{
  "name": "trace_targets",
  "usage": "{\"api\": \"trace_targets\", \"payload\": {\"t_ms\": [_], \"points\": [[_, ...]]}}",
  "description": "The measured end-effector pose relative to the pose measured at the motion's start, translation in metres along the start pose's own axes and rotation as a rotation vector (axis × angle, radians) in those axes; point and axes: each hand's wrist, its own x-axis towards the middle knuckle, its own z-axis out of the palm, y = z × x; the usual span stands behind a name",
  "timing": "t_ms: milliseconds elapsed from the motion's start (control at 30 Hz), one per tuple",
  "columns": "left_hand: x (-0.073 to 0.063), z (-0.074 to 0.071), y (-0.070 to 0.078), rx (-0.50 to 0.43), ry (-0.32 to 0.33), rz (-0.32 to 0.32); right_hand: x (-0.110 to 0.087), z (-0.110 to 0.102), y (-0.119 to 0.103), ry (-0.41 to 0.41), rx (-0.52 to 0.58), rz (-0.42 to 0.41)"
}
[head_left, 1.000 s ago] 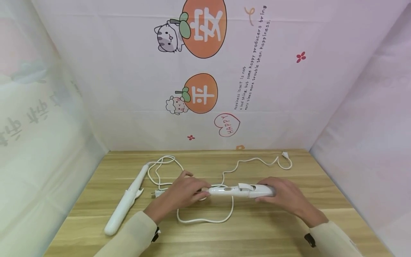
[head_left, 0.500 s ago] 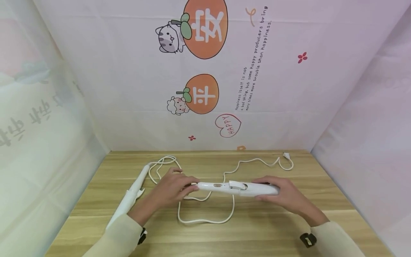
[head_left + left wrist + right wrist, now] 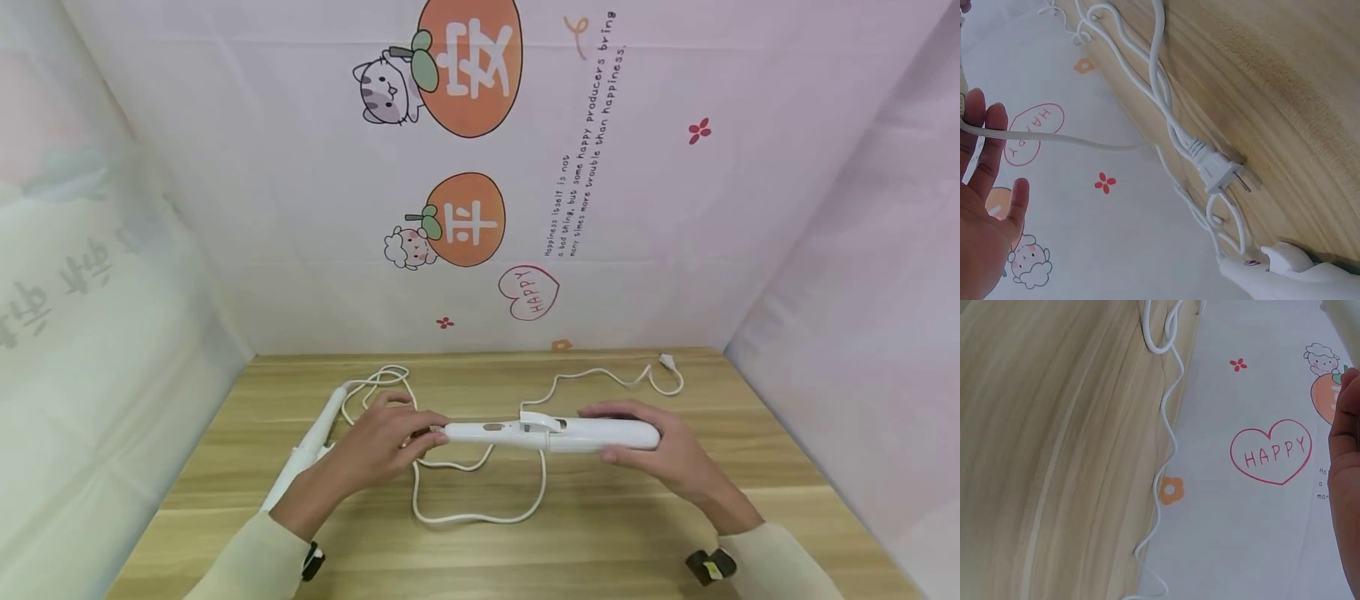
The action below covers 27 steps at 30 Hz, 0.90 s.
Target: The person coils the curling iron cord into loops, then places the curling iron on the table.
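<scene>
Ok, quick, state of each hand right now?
Left hand: holding the white curling iron by its cord end.
Right hand: holding the same iron's barrel end.

The left hand (image 3: 386, 437) pinches while the right hand (image 3: 663, 437) grips, both forearms (image 3: 311, 493) angled inward

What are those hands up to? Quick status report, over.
Left hand pinches curling iron by its handle end; right hand grips other end. Held above table. Loose cord underneath, might snag.

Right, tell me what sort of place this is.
Probably a small fabric-walled booth, set up for tabletop work: pale printed sheeting rises behind and on both sides of a wood-grain table, and a white styling wand is held over it.
</scene>
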Motion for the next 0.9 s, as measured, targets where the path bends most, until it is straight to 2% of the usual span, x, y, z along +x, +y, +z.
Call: {"api": "trace_targets", "payload": {"t_ms": [100,300,433,500,600,733,900], "points": [[-0.002,-0.002,0.001,-0.010,0.023,0.009,0.002,0.001,-0.001,-0.023,-0.003,-0.017],[-0.005,-0.005,0.003,-0.037,0.033,0.005,0.000,0.003,-0.003,-0.030,-0.105,0.005],[-0.009,-0.004,0.003,-0.102,0.040,-0.031,0.000,0.003,-0.002,-0.026,-0.073,0.050],[-0.011,-0.004,0.003,-0.184,0.038,-0.069,0.000,0.002,-0.001,-0.023,-0.040,0.063],[-0.011,-0.006,0.003,-0.379,0.023,-0.161,0.000,-0.002,0.000,-0.007,-0.006,0.060],[-0.011,-0.010,0.001,-0.618,0.045,-0.266,0.002,-0.007,0.000,0.038,0.031,0.030],[-0.010,-0.009,-0.004,-0.783,0.080,-0.298,0.003,-0.010,-0.001,0.088,0.144,0.014]]}}
